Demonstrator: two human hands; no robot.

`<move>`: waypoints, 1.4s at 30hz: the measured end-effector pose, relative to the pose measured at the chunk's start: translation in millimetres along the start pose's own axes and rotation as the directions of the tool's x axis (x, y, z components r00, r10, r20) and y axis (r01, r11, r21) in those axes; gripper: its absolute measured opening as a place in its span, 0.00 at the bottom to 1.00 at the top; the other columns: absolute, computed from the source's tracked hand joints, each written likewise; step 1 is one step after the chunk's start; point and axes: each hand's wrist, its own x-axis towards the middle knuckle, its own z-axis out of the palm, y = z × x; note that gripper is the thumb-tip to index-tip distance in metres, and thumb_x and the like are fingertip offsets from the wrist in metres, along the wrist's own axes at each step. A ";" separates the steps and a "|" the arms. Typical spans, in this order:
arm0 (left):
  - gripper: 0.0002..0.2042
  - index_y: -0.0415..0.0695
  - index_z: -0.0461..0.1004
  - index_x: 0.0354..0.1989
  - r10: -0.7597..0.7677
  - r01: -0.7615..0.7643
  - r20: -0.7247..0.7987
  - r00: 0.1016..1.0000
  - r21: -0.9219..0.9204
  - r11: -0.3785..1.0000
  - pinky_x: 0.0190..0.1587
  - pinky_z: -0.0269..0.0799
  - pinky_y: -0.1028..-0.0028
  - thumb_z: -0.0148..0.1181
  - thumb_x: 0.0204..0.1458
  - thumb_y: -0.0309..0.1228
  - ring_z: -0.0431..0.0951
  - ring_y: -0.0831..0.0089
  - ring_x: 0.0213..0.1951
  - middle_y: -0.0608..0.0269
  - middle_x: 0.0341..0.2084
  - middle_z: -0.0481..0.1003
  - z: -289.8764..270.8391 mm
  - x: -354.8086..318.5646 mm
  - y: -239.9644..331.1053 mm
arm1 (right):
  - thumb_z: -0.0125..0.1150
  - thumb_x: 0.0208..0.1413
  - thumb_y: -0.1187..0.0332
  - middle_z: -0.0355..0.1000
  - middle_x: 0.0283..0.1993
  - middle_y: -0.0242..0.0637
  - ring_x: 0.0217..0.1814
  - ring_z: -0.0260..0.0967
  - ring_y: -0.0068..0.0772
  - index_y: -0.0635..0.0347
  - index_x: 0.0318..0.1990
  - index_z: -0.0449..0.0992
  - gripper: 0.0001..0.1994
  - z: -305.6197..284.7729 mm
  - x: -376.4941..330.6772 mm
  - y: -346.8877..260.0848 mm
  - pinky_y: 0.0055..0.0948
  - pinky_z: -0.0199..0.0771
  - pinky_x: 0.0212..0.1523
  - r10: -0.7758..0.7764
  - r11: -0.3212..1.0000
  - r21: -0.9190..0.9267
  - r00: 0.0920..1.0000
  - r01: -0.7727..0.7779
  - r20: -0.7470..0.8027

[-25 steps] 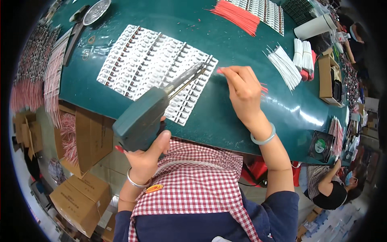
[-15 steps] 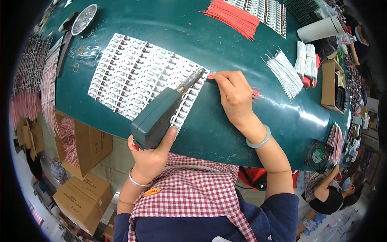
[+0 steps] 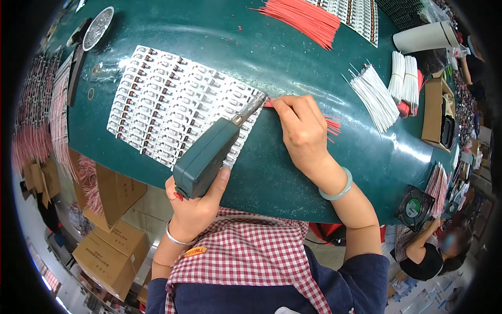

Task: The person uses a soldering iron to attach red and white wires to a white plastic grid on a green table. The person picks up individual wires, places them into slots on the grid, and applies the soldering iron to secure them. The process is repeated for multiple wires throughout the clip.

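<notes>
My checked apron [image 3: 238, 254] is closest to me, below the near edge of the green worktop [image 3: 282, 180]. My left hand [image 3: 196, 209] is wrapped around the green soldering gun [image 3: 206, 154], thumb along its right side; most of the fingers are hidden beneath it. The gun's long axis slants away from me and to the right, so its metal nose [image 3: 250, 108] crosses the right part of the white board [image 3: 196, 81] and ends by that board's far right corner. My right hand [image 3: 303, 128] is the nearer one to that corner, just right of the nose, thumb and forefinger pinched together on thin red wires [image 3: 331, 127]. A bit of red pokes out left of the fingertips, close beside the tip, and loose ends fan out on the other side of the hand. Whether wire, tip and board touch is too small for me to make out. The board lies flat ahead of me, mostly left of the tip, covered in rows of small metal parts. Farther off to the right, a fan of white wires [image 3: 374, 97] lies near two tied bundles [image 3: 402, 78]. Beyond all these, at the far side, lie a red wire heap [image 3: 303, 22] and a second board [image 3: 361, 21].
</notes>
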 end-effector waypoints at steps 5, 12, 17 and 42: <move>0.06 0.35 0.79 0.35 0.117 -0.116 0.000 0.993 0.114 0.987 0.31 0.70 0.79 0.67 0.49 0.21 0.75 0.81 0.27 0.64 0.26 0.79 0.2 1.1 -1.5 | 0.65 0.41 0.84 0.74 0.35 0.39 0.34 0.70 0.38 0.66 0.37 0.78 0.13 -1.0 1.0 -1.4 0.32 0.72 0.33 0.002 1.000 0.006 1.000 -0.002 0.001; 0.06 0.35 0.79 0.34 0.204 -0.205 0.022 0.979 0.185 0.961 0.29 0.70 0.78 0.68 0.48 0.21 0.75 0.80 0.24 0.63 0.24 0.79 -1.4 3.0 -4.7 | 0.62 0.38 0.82 0.72 0.36 0.39 0.36 0.69 0.38 0.68 0.37 0.77 0.13 0.7 -0.7 0.7 0.32 0.73 0.33 -0.022 1.000 -0.007 1.000 0.022 0.005; 0.06 0.35 0.79 0.34 0.236 -0.239 0.043 0.971 0.243 0.940 0.28 0.70 0.78 0.68 0.47 0.20 0.75 0.80 0.24 0.63 0.24 0.79 -3.9 0.8 -3.2 | 0.65 0.41 0.83 0.74 0.35 0.39 0.34 0.70 0.37 0.66 0.37 0.78 0.12 -0.2 0.2 -1.5 0.32 0.72 0.33 0.004 1.000 -0.006 1.000 -0.004 0.000; 0.20 0.29 0.68 0.51 0.804 -0.115 -0.405 0.436 0.861 0.496 0.25 0.63 0.82 0.57 0.48 0.22 0.67 0.79 0.22 0.58 0.31 0.73 -170.0 2.3 115.1 | 0.61 0.38 0.83 0.73 0.34 0.38 0.35 0.69 0.37 0.67 0.36 0.78 0.13 0.2 0.1 -2.6 0.31 0.73 0.32 -0.007 1.000 -0.018 1.000 0.007 -0.008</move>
